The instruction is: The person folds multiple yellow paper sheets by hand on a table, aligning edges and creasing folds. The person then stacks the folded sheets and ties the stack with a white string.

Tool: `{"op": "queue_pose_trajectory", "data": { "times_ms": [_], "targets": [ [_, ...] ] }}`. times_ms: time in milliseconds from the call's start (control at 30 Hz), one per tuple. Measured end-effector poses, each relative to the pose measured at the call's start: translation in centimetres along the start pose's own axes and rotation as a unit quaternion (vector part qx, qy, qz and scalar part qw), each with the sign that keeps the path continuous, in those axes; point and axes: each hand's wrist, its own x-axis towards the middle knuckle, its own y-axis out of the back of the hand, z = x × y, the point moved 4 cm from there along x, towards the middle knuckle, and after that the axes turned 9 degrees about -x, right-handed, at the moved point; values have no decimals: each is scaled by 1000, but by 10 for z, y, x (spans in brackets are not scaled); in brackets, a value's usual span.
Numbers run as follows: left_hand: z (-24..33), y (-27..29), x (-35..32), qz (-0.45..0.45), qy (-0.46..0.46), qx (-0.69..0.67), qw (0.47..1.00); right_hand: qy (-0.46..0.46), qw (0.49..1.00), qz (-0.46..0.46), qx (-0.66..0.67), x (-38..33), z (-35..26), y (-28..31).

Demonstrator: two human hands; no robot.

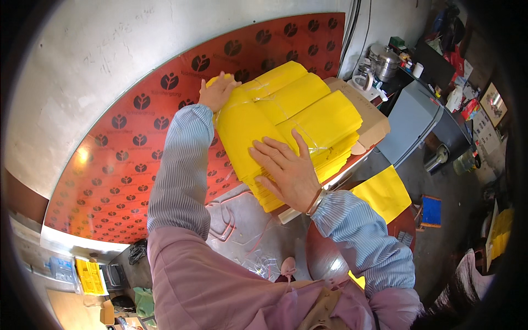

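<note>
A tall stack of flat yellow paper pieces, perhaps envelopes or bags, lies on a red tabletop with a dark printed pattern. Thin clear string crosses its upper bundles. My left hand rests at the stack's far left corner, fingers outstretched, with a bit of yellow showing beside the fingertips. On the stack's near side, my right hand lies flat with the fingers spread. Neither hand is closed round anything. The undersides of both palms are hidden.
Beyond the stack's right side sits a cardboard box. A grey fridge and a steel pot stand farther right. More yellow paper lies on a round brown table beside my right arm. A blue-topped stool stands beyond; someone's hair shows at lower right.
</note>
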Motion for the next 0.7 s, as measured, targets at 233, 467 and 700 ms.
{"op": "queue_pose_trajectory", "data": {
  "times_ms": [233, 467, 700],
  "targets": [
    [-51, -7, 36, -36, 122, -84, 988, -16, 1000, 9, 21, -4, -1, 6],
    [-239, -14, 19, 333, -24, -287, 898, 43, 987, 56, 146, -55, -19, 19],
    [-255, -243, -325, 164, 384, -517, 747, -170, 900, -162, 368, -330, -69, -39]
  ]
}}
